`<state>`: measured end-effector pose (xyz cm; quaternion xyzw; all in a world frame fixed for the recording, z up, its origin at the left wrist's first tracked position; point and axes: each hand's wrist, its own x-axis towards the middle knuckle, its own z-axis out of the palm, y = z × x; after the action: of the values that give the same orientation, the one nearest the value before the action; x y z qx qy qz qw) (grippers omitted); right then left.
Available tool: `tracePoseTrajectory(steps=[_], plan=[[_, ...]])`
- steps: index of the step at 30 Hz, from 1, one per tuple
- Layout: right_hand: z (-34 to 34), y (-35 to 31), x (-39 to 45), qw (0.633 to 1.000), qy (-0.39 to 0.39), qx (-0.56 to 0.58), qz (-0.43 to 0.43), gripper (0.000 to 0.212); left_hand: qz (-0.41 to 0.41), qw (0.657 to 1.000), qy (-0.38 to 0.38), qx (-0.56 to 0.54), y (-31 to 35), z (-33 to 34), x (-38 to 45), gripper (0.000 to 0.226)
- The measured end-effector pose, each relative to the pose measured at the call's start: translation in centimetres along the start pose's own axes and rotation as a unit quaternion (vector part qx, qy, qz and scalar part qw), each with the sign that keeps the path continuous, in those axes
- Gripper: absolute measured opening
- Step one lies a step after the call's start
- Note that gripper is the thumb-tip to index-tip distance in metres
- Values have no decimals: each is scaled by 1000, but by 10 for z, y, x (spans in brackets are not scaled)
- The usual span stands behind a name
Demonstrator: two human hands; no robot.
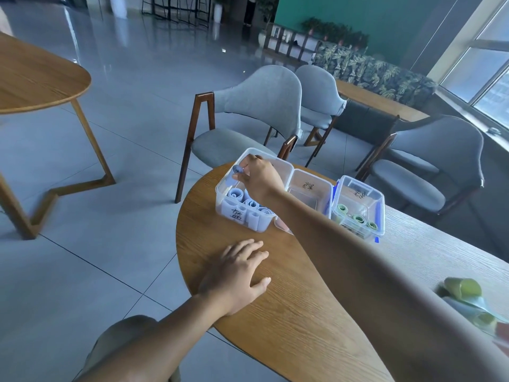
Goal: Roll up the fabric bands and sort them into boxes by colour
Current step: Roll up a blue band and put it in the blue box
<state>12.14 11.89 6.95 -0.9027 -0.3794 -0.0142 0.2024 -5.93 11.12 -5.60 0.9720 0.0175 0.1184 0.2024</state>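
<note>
Daylight pours in from the window at the upper right, cool and fairly dim across the room. The glossy floor throws back pale glare streaks at the top left. Soft shadow sits under the left hand on the table. Wide-angle bending curves every edge, and the right forearm plus the green bands at the table's right edge smear with blur

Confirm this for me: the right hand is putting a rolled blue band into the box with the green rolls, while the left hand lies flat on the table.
Wrong box. In the head view the right hand holds the rolled blue band over the box of blue rolls, at the left end of the row; the box with green rolls stands at the right end. The left hand does lie flat on the table.
</note>
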Motion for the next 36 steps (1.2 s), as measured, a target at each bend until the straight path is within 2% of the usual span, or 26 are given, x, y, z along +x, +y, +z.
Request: tracePoseTrajectory(steps=[7, 21, 33, 36], plan=[[0, 1, 6, 999, -7, -46, 10, 31, -3, 1000, -4, -7, 0, 1, 0, 59], [12, -7, 15, 997, -39, -43, 58, 25, -2, 1000, -3, -9, 1, -3, -1, 59], [26, -7, 29, 989, -103, -35, 104, 38, -2, 1000, 4, -12, 2, -3, -1, 57], [25, -7, 31, 986, -116, -21, 121, 46, -3, 1000, 5, -12, 2, -2, -1, 58]])
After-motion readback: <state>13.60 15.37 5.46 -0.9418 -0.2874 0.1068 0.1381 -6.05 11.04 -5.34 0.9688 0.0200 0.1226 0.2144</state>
